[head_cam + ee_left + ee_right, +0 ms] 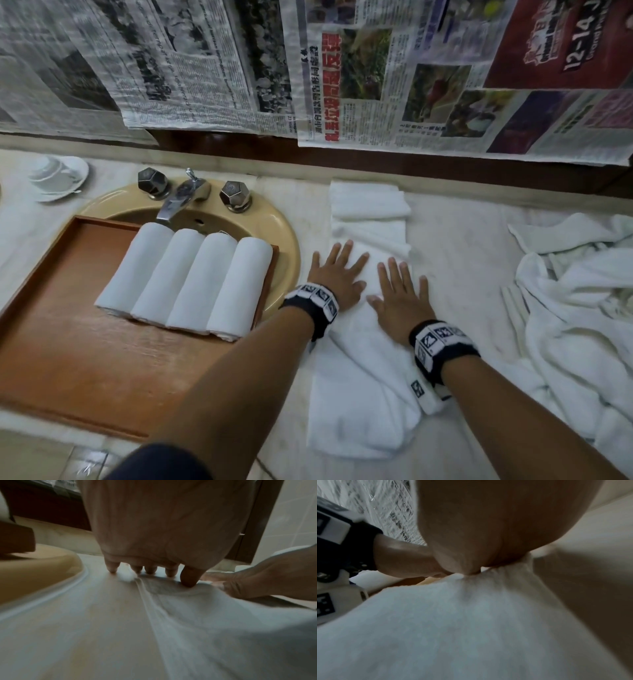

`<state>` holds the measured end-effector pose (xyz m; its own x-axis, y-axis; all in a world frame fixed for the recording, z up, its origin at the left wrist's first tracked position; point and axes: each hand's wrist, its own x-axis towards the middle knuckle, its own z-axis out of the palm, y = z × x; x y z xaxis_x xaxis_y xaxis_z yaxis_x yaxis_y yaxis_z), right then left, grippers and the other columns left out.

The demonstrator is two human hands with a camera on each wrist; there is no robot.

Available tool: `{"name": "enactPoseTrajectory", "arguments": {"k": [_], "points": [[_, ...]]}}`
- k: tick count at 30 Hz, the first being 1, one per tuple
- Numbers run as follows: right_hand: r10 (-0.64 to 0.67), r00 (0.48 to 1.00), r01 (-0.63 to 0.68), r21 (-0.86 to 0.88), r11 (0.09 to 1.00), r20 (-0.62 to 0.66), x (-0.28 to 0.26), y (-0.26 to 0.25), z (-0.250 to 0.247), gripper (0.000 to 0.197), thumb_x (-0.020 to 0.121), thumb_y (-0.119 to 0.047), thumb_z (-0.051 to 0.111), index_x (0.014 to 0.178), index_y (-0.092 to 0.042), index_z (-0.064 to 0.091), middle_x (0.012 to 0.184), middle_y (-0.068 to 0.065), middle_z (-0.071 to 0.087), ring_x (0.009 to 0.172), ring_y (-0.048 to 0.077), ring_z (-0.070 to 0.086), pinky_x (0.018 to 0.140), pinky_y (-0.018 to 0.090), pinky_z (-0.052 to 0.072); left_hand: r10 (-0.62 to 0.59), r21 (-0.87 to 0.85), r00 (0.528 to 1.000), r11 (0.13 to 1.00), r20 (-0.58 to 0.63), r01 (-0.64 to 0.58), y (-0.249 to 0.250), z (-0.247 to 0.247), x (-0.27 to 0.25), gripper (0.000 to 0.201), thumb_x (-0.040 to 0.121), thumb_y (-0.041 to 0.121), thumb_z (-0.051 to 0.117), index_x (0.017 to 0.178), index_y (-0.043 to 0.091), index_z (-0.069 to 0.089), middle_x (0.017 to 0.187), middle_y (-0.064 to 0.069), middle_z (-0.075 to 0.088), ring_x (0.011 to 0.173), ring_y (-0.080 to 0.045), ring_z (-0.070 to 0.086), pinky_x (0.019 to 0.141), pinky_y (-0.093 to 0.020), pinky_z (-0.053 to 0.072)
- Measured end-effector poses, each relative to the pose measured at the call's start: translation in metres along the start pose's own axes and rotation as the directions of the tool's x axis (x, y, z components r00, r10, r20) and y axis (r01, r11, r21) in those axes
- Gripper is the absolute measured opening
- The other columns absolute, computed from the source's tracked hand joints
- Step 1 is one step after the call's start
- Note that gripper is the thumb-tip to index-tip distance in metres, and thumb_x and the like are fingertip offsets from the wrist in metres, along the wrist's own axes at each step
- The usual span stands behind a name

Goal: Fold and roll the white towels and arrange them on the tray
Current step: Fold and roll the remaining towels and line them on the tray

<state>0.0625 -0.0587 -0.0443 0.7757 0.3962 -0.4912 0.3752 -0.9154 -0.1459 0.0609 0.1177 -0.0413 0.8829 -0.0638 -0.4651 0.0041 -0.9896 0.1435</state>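
While both palms lie flat, left hand (337,274) & right hand (400,296) press the towel (363,394), fingers (394,270) spread straight toward 12 o'clock.

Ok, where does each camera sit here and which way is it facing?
Head: worn on the head, looking down at the counter, tray and folded towel; both forearms, left hand and right hand flat on it.
Left wrist: low, looking along the palm at fingertips touching the towel.
Right wrist: low, under the palm, towel below.
Shared: the towel; each wrist view shows the other hand.
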Motion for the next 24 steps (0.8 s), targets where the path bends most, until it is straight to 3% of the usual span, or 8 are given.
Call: {"name": "enactPoseTrajectory", "arguments": {"k": [3,5,6,10,14,19,22,24], "points": [[0.017,0.983,-0.013,0.022,1.0,-0.181,0.001,0.001,-0.015,0.066,0.104,-0.048,0.031,0.158,-0.015,0.014,0.166,0.011,0.006,0.153,0.028,0.006,0.122,0.051,0.003,-0.009,0.008,1.0,1.0,0.029,0.009,-0.003,-0.016,0.019,0.066,0.104,0.053,0.027,0.158,0.04,-0.008,0.165,0.0,-0.025,0.154,-0.024,-0.017,0.121,-0.061,-0.001],[0.03,0.952,0.007,0.119,0.993,-0.306,-0.018,-0.001,-0.019,0.047,0.099,-0.043,0.047,0.138,-0.016,0.048,0.142,0.009,0.045,0.132,0.03,0.04,0.11,0.046,0.032,-0.005,0.012,0.999,1.0,0.045,0.004,-0.005,-0.024,0.028,0.066,0.104,0.052,0.026,0.158,0.039,-0.009,0.165,-0.001,-0.026,0.154,-0.025,-0.018,0.121,-0.061,-0.001],[0.051,0.95,0.006,0.181,0.983,-0.307,-0.03,-0.001,-0.017,0.039,0.098,-0.042,0.05,0.128,-0.017,0.054,0.131,0.006,0.05,0.122,0.028,0.046,0.102,0.044,0.038,-0.001,0.013,0.999,1.0,0.049,0.001,-0.006,-0.026,0.032,0.066,0.104,0.052,0.026,0.158,0.039,-0.01,0.165,-0.001,-0.027,0.154,-0.025,-0.018,0.121,-0.061,-0.001],[0.273,0.957,-0.189,0.497,0.847,-0.1,-0.071,0.004,-0.002,0.048,0.093,-0.044,0.058,0.127,-0.014,0.044,0.126,0.005,0.043,0.116,0.025,0.049,0.094,0.037,0.045,-0.002,0.031,0.999,1.0,0.045,0.0,-0.007,-0.029,0.038,0.065,0.104,0.051,0.024,0.158,0.04,-0.011,0.164,-0.002,-0.027,0.153,-0.026,-0.019,0.121,-0.061,-0.001],[0.304,0.951,-0.262,0.67,0.695,0.057,-0.088,0.005,0.005,0.033,0.087,-0.034,0.069,0.107,-0.017,0.049,0.102,-0.003,0.059,0.089,0.014,0.059,0.078,0.03,0.048,0.009,0.04,1.0,0.999,0.014,-0.009,-0.007,-0.028,0.038,0.064,0.104,0.051,0.025,0.158,0.04,-0.009,0.165,-0.002,-0.025,0.154,-0.027,-0.017,0.121,-0.061,-0.001],[0.239,0.932,-0.032,0.594,0.804,-0.274,-0.113,-0.011,0.004,0.021,0.088,-0.026,0.068,0.079,-0.019,0.05,0.08,-0.007,0.052,0.074,0.014,0.051,0.061,0.026,0.036,-0.006,0.071,0.993,0.997,-0.117,0.015,0.004,-0.039,0.014,0.057,0.103,0.045,0.036,0.156,0.027,0.028,0.167,-0.014,0.011,0.153,-0.035,0.01,0.122,-0.054,0.015],[0.089,0.905,0.154,0.517,0.842,-0.415,-0.13,-0.022,0.009,0.021,0.087,-0.022,0.069,0.081,-0.02,0.049,0.076,-0.01,0.052,0.068,0.013,0.051,0.06,0.032,0.044,-0.082,-0.15,0.91,0.988,-0.407,0.022,0.013,-0.05,-0.032,0.034,0.102,0.035,0.042,0.112,0.011,0.065,0.123,-0.016,0.059,0.114,-0.036,0.054,0.09,-0.043,0.045],[-0.011,0.896,0.219,0.421,0.88,-0.443,-0.139,-0.027,0.015,0.019,0.085,-0.018,0.068,0.084,-0.024,0.05,0.077,-0.011,0.055,0.065,0.014,0.053,0.056,0.036,0.048,-0.18,-0.318,0.892,0.947,-0.414,0.043,0.01,-0.052,-0.071,0.038,0.103,0.033,0.039,0.08,0.008,0.058,0.096,-0.018,0.065,0.093,-0.038,0.059,0.071,-0.038,0.04]]}}
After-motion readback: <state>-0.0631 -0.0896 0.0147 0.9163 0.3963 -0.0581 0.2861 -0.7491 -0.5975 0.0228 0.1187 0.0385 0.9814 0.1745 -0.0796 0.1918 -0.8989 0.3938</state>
